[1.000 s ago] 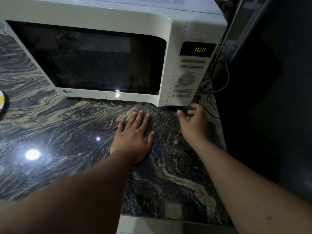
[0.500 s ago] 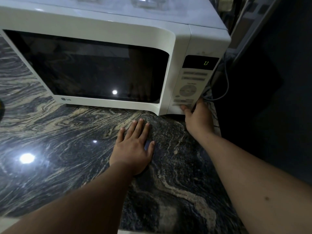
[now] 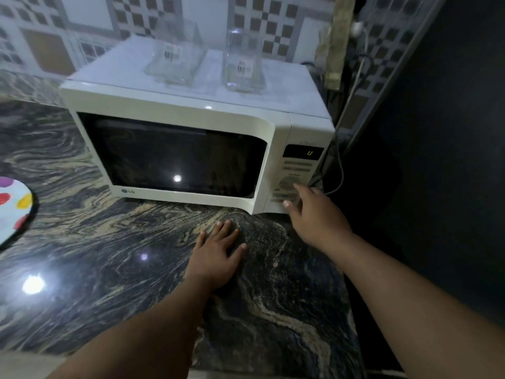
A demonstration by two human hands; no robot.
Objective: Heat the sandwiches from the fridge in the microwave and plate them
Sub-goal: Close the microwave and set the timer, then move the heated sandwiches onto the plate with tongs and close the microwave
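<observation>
Now setting heat: right hand (image 3: 314, 214), fingers straight, touches white microwave (image 3: 188, 116) keypad lower right; left hand (image 3: 216, 255) flat, gripping nothing, on dark marbled counter (image 3: 95, 255). Next: press start.

We see a dark marbled countertop (image 3: 109, 269) with pale swirls; it shines under two light reflections; behind it we see a wall of checkered tiles (image 3: 262, 17); two clear glass containers (image 3: 175, 61) (image 3: 243, 61) stand side by side; a grey cable (image 3: 340, 170) hangs at the right.
</observation>
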